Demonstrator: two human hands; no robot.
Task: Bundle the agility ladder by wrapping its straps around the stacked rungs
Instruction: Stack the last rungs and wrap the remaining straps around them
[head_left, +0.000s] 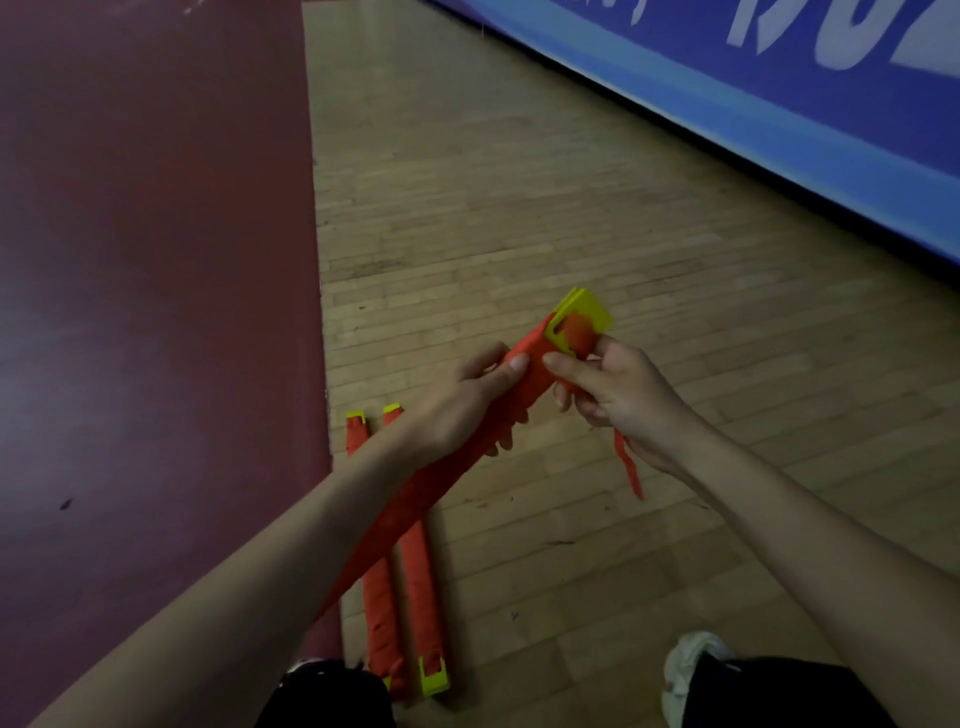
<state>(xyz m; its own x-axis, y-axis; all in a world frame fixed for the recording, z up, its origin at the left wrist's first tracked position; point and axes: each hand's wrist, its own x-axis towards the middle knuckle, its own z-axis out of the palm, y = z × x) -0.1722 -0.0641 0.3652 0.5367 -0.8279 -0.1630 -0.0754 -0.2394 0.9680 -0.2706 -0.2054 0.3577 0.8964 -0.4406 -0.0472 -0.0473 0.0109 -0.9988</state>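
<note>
I hold a ladder bundle (535, 358) of stacked yellow rungs wound in orange strap, tilted up to the right, its yellow end (589, 312) showing. My left hand (467, 405) grips the bundle around its middle. My right hand (608, 395) pinches the orange strap near the yellow end. A loose strap tail (629, 467) hangs below my right hand. Two more wrapped bundles (402, 582) lie side by side on the floor under my left forearm.
A wooden floor (519, 208) runs ahead. A dark red mat (156, 260) covers the left side. A blue banner (779, 104) slants across the upper right. My shoes (685, 670) and dark trousers show at the bottom edge.
</note>
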